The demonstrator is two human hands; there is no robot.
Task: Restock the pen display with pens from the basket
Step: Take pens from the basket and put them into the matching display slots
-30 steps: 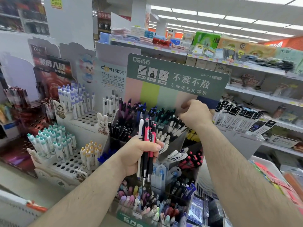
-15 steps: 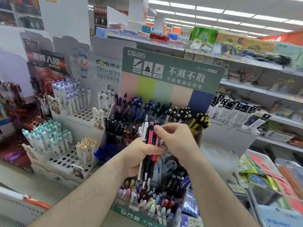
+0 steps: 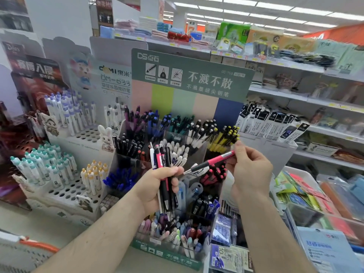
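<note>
The left hand [image 3: 159,187] is wrapped around a bundle of pens [image 3: 163,168], holding them roughly upright in front of the pen display [image 3: 189,79]. The bundle mixes black, pink and white barrels; their tops rise above the fist and their tips poke out below it, over the lower tiers of the display.

The right hand [image 3: 249,170] pinches one pink pen [image 3: 208,162] by its upper end between thumb and fingertips. This pen lies tilted, its silver tip pointing down and left toward the left hand, ending just beside the left thumb without clearly touching it. The two hands are near each other, with the single pen bridging most of the gap between them.

Behind and below the pen, the display's clear compartments hold grouped pens: purple and blue at the back left, teal and black-and-white in the middle, yellow ones [image 3: 224,138] at the back right, just above the right hand. A compartment of pink pens [image 3: 213,175] sits directly below the held pen, between the two hands. Blue pens [image 3: 121,179] fill a compartment left of the left wrist, and pastel pens [image 3: 173,231] stand in the front tier under the left forearm.

To the left, a white stand [image 3: 65,194] with round holes carries white pens with teal, yellow and lilac caps. At the bottom left corner an orange-handled basket [image 3: 29,246] is partly in view; what it holds cannot be made out. Shelves [image 3: 325,133] of packaged goods run along the right.
</note>
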